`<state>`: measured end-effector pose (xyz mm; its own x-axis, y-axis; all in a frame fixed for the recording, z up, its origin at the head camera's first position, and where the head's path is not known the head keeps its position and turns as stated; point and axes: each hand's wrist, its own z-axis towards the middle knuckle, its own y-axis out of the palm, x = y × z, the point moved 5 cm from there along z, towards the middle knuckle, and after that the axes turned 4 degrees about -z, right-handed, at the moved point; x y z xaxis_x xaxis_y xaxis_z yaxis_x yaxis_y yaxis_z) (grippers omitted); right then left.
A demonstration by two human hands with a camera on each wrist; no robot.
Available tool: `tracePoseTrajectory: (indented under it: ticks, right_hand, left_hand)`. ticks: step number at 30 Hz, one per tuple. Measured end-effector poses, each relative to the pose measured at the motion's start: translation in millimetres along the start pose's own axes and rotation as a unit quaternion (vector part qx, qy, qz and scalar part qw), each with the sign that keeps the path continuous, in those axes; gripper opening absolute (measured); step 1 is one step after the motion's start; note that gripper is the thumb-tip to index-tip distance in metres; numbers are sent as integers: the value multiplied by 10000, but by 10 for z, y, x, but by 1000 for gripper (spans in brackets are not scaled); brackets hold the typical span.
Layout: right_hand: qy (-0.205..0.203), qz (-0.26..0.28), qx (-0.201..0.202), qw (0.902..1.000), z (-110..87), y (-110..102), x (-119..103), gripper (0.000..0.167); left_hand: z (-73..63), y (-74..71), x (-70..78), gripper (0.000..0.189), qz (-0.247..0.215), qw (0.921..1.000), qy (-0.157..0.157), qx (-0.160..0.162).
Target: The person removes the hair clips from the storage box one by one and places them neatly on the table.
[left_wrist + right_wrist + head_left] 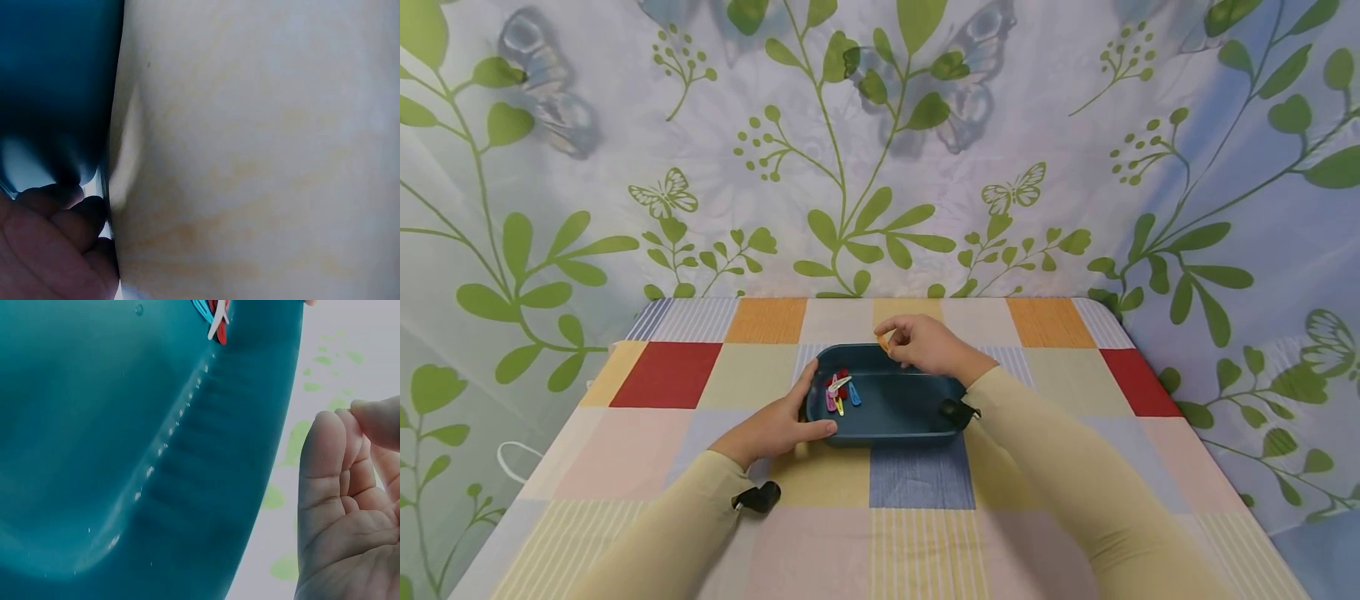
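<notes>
A dark teal tray (910, 404) lies on the table, and my left hand (778, 427) grips its left end, thumb along the front rim. In the left wrist view, curled fingers (78, 219) meet the tray's edge. Several snap hair clips in red, pink, yellow, white and blue (854, 394) lie bunched in the tray's left part. Over the back rim, my right hand (925, 343) pinches a small orange hair clip (882, 341) between thumb and fingers. That clip is hidden in the right wrist view, where the bunched clips (217, 322) show at the top.
A patchwork-patterned cloth (820, 542) covers the table. Behind it hangs a curtain (715, 167) with green leaves and butterflies. A white cable (512, 467) loops at the table's left edge. Small black wrist cameras (760, 497) sit at both sleeves.
</notes>
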<state>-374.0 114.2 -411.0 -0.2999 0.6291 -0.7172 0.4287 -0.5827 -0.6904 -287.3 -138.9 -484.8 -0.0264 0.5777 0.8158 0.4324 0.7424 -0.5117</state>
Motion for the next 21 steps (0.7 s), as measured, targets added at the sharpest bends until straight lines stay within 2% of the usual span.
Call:
tracePoseTrajectory:
  ticks: [10, 21]
  right_hand:
    - [8, 352, 415, 9985, -111, -237, 145, 39]
    - [278, 467, 628, 9965, -277, -432, 380, 42]
  left_hand:
    - [-6, -2, -3, 115, 38, 9999, 105, -33]
    - [6, 1, -13, 116, 19, 10000, 43, -43]
